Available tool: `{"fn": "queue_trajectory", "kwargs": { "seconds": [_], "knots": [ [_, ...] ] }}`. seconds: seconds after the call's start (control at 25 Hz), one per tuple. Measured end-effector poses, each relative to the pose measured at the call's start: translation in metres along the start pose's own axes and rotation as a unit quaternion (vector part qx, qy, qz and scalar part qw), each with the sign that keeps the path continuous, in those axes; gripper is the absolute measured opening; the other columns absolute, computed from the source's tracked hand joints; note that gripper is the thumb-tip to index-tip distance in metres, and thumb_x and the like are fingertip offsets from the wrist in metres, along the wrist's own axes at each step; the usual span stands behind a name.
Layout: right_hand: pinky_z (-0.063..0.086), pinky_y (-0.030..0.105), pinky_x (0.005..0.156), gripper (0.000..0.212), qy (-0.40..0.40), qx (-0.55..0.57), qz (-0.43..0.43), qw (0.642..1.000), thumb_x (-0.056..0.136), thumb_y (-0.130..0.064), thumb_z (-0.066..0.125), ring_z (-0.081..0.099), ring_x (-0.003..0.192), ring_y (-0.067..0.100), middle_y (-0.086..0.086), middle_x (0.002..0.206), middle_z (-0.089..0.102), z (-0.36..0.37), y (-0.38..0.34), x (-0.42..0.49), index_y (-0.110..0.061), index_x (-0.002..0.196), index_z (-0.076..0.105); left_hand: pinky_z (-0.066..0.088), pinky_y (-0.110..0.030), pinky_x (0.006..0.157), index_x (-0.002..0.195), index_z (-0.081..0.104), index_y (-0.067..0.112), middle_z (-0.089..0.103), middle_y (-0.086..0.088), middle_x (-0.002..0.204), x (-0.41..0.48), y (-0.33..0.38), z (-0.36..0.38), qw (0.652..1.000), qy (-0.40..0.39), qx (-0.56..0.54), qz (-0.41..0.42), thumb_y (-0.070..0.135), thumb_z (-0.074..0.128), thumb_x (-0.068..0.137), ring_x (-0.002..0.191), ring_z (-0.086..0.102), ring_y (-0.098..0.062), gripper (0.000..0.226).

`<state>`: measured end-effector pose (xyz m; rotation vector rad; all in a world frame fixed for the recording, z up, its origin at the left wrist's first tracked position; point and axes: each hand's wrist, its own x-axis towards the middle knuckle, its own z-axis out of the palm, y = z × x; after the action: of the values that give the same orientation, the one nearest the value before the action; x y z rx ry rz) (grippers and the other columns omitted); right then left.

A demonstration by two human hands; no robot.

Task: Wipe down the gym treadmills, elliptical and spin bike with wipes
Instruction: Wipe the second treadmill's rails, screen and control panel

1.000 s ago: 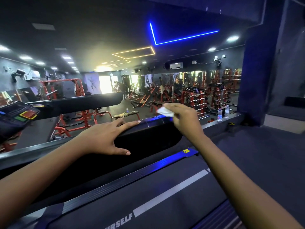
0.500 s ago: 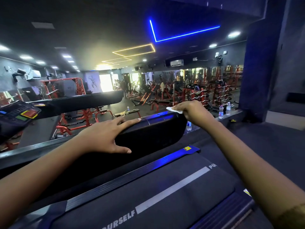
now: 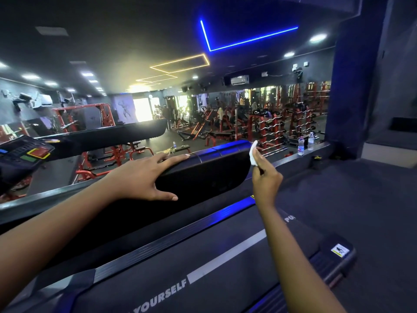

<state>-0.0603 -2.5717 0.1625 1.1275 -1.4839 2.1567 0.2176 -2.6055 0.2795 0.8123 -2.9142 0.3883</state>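
now left hand (image 3: 140, 177) lies spread on one treadmill (image 3: 203, 175); right hand (image 3: 266, 181) pinches one wipe (image 3: 253, 153).

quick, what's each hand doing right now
Left hand: open, fingers flat on the black treadmill cover.
Right hand: closed, pinching the white wipe at the cover's end.

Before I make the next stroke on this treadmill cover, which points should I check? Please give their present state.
1. The right hand pinches the wipe: ok.
2. The wipe touches the cover at its right end: cannot tell.
3. The left hand lies flat on the cover: ok.
4. The wipe is damp enough: cannot tell.
5. The bottles on the ledge stand apart from both hands: ok.
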Motion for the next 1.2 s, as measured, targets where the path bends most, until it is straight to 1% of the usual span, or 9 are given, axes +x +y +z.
{"fn": "queue_trajectory", "kwargs": {
  "seconds": [0.08,0.24,0.4,0.6,0.68,0.76,0.88,1.0,1.2],
  "knots": [
    [0.041,0.003,0.08,0.045,0.028,0.009,0.051,0.998,0.073,0.02,0.05,0.063,0.092,0.007,0.018,0.106,0.068,0.005,-0.001,-0.024,0.001,0.11,0.067,0.049,-0.034,0.09,0.12,-0.033,0.067,0.03,0.008,0.144,0.0,0.0,0.0,1.0,0.001,0.0,-0.002,0.101,0.009,0.045,0.125,0.046,-0.015,0.092],
    [0.043,0.003,0.08,0.045,0.064,0.025,0.16,0.985,0.078,0.019,0.053,0.066,0.098,0.02,0.011,0.11,0.068,0.014,-0.012,-0.073,-0.005,0.112,0.067,0.045,-0.029,0.086,0.121,-0.032,0.065,0.029,0.009,0.145,0.0,0.001,-0.002,1.0,-0.002,0.008,-0.002,0.101,0.006,0.043,0.123,0.047,-0.014,0.094],
    [0.049,0.024,0.073,0.037,0.1,0.065,0.245,0.962,0.08,0.011,0.061,0.067,0.086,0.015,0.006,0.102,0.071,0.034,-0.043,-0.115,-0.012,0.109,0.069,0.045,-0.032,0.09,0.123,-0.031,0.064,0.029,0.007,0.146,0.0,0.001,-0.002,1.0,0.0,0.016,-0.005,0.101,0.006,0.044,0.125,0.046,-0.017,0.095],
    [0.044,0.008,0.064,0.033,0.045,0.105,0.279,0.954,0.079,0.007,0.065,0.06,0.076,-0.004,0.007,0.088,0.074,0.046,-0.089,-0.157,-0.015,0.102,0.072,0.046,-0.038,0.095,0.119,-0.033,0.067,0.029,0.004,0.148,0.0,-0.001,0.001,1.0,-0.001,0.013,-0.007,0.102,0.006,0.043,0.128,0.045,-0.021,0.093],
    [0.042,0.004,0.063,0.029,0.022,0.117,0.258,0.959,0.081,-0.003,0.066,0.058,0.075,-0.013,-0.005,0.092,0.072,0.032,-0.096,-0.16,-0.021,0.104,0.071,0.046,-0.038,0.095,0.12,-0.033,0.067,0.029,0.005,0.148,0.0,-0.001,0.001,1.0,0.002,0.015,-0.005,0.102,0.007,0.044,0.128,0.045,-0.021,0.093],
    [0.042,0.004,0.066,0.03,0.054,0.105,0.209,0.971,0.08,-0.019,0.059,0.06,0.08,-0.013,-0.019,0.103,0.066,0.011,-0.09,-0.136,-0.021,0.107,0.069,0.046,-0.037,0.092,0.121,-0.033,0.065,0.027,0.006,0.148,0.0,-0.001,0.001,1.0,0.001,0.02,-0.006,0.102,0.006,0.044,0.127,0.045,-0.02,0.094],
    [0.043,0.006,0.078,0.035,0.091,0.049,0.147,0.984,0.077,0.004,0.055,0.064,0.092,0.008,0.006,0.109,0.069,-0.004,-0.058,-0.068,-0.004,0.109,0.069,0.046,-0.036,0.092,0.121,-0.033,0.065,0.027,0.007,0.148,0.001,-0.001,0.001,1.0,0.005,0.019,-0.006,0.102,0.004,0.043,0.126,0.046,-0.02,0.094],
    [0.037,0.006,0.088,0.04,0.039,-0.028,0.09,0.995,0.076,0.019,0.053,0.064,0.103,0.028,0.017,0.111,0.066,0.009,-0.037,-0.035,0.001,0.108,0.068,0.046,-0.035,0.091,0.122,-0.032,0.065,0.029,0.007,0.146,0.002,-0.001,0.001,1.0,0.005,0.011,-0.005,0.102,0.006,0.043,0.125,0.047,-0.019,0.095],
    [0.043,0.023,0.077,0.041,0.009,-0.105,-0.024,0.994,0.063,0.01,0.058,0.07,0.077,0.029,0.015,0.099,0.071,0.022,-0.046,-0.091,-0.001,0.099,0.072,0.045,-0.034,0.092,0.124,-0.029,0.064,0.033,0.006,0.144,0.001,0.0,0.002,1.0,0.006,0.009,-0.009,0.103,0.004,0.04,0.124,0.047,-0.019,0.099]
  ]
}}
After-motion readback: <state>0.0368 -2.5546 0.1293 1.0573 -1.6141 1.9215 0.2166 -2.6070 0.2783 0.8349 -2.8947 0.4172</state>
